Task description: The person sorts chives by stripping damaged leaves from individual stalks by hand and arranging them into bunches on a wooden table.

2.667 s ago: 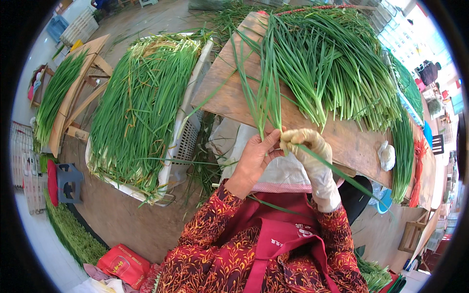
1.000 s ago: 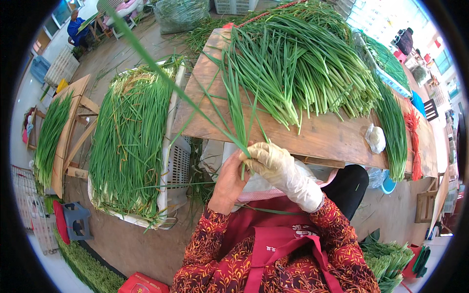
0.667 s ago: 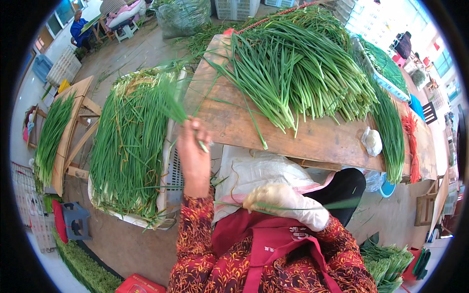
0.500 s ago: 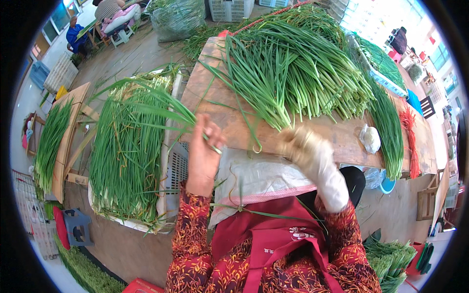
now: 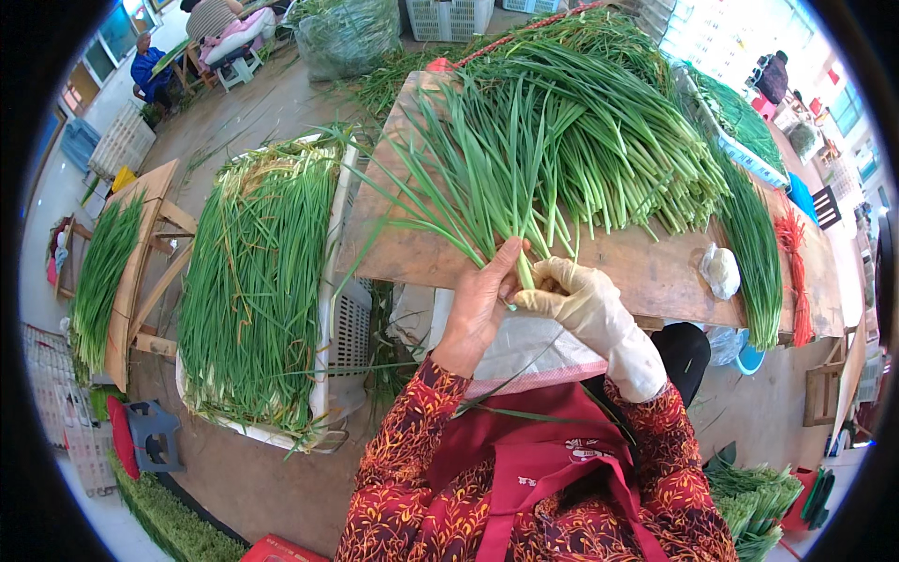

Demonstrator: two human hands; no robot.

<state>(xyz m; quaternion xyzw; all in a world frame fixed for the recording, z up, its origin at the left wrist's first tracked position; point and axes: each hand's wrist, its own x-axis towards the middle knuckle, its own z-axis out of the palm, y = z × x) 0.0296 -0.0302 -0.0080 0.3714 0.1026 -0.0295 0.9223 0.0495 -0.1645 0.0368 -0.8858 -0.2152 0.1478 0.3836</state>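
My bare left hand is closed around the pale stem ends of a small bunch of green chives, at the near edge of the wooden table. The leaves fan away over the boards. My right hand, in a cream glove, meets it from the other side, with thumb and fingers pinched at the base of the same stems. Just beyond lies a large pile of chives, its cut ends pointing toward me and to the right.
A white crate heaped with chives stands at the left. On the table's right lie a crumpled white bundle, a long row of chives and red ties. A blue stool is at lower left; people sit farther back.
My left hand has moved right from beside the crate, bringing its chives over the table. My right hand has come left and closed on the stem ends; both hands now meet.
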